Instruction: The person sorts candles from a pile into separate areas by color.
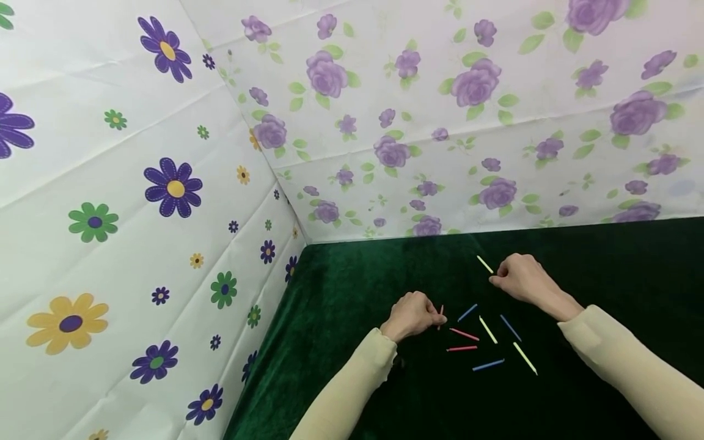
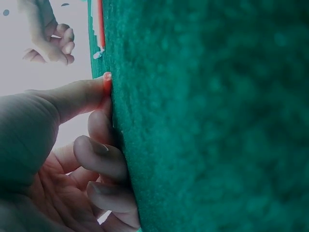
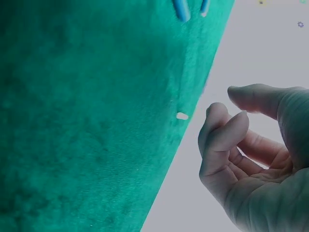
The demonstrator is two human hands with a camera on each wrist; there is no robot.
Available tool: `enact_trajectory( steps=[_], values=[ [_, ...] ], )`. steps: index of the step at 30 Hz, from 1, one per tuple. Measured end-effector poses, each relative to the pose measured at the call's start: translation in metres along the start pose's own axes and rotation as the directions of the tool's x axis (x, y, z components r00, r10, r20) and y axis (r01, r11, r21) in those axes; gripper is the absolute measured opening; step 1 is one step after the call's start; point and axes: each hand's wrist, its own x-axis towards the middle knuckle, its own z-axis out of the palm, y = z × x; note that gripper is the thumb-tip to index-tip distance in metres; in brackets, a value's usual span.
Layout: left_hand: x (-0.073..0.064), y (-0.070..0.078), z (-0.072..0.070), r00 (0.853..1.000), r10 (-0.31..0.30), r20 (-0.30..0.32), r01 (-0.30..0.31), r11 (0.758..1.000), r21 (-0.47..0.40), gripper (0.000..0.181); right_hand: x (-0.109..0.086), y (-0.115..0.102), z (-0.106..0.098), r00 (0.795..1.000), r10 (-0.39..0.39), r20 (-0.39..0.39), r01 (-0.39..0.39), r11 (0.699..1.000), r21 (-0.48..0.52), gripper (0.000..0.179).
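Note:
My left hand (image 1: 412, 315) pinches a thin red candle (image 1: 441, 310) between thumb and forefinger, low over the green cloth. In the left wrist view the end of that candle (image 2: 107, 83) shows at the thumb tip, and the other fingers curl close along the cloth. Farther back, my right hand (image 1: 522, 280) hovers beside a yellow candle (image 1: 484, 264) lying at a slant. Its fingers are loosely bent, and the right wrist view shows a gap between thumb and forefinger with nothing in it. Two red candles (image 1: 464, 334) lie just right of my left hand.
Between and in front of the hands lie more slim candles: a blue one (image 1: 467, 313), two other blue ones, a yellow one (image 1: 487, 329) and another yellow one (image 1: 525, 359). The dark green cloth (image 1: 341, 354) meets flowered white sheets (image 1: 352, 122) at the back and left.

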Motion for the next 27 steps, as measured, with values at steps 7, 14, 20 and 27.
enact_trajectory(
  steps=[7,14,20,27],
  values=[
    [0.001,0.001,0.000,1.000,-0.009,0.007,0.009,1.000,-0.001,0.033,-0.016,-0.010,-0.004,1.000,-0.006,0.021,0.006,1.000,-0.003,0.034],
    [0.002,0.002,-0.002,1.000,0.010,0.002,-0.010,1.000,0.001,0.034,-0.035,-0.015,-0.004,0.999,-0.014,0.042,0.014,1.000,-0.004,0.022],
    [0.001,0.001,-0.002,1.000,0.008,0.007,-0.008,1.000,0.005,0.033,-0.050,-0.019,0.001,0.999,-0.022,0.043,0.022,1.000,-0.001,0.020],
    [0.000,0.001,-0.002,1.000,0.004,0.005,-0.004,1.000,-0.009,0.036,-0.068,-0.022,0.006,0.999,-0.027,0.047,0.028,1.000,-0.005,0.018]
  ],
)
